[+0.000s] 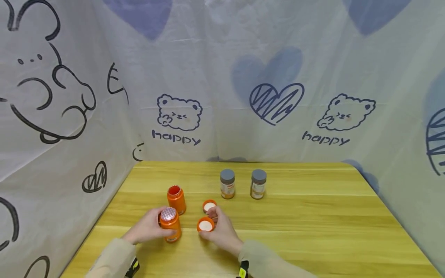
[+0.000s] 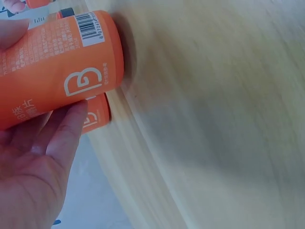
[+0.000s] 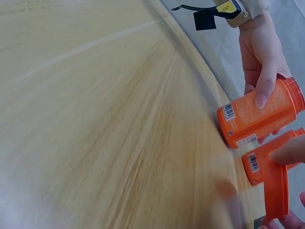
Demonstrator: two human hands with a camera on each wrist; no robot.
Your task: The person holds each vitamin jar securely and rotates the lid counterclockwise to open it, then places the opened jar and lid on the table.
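We saw two orange bottles, two orange caps and two grey-lidded jars on the table [image 1: 313, 216]. Nearest, toward the table's left edge, the left hand [image 1: 147, 227] had its thumb and fingers clamped round the first bottle [image 1: 171, 228]: upright, glossy orange, printed with white lettering and a barcode, its mouth covered by a silvery patterned seal [image 1: 169, 214]. To its right, the right hand [image 1: 224, 231] pinched the first cap [image 1: 205, 224], whose white liner faced us. Just beyond that hand lay the second cap [image 1: 209, 206], also white-lined. Just behind the first bottle, the second bottle [image 1: 177, 201] stood with its mouth open on a red-orange inside. Farther back, near the middle of the table's far edge, we counted the left jar [image 1: 227, 184] and the right jar [image 1: 258, 185], both upright and lidded.
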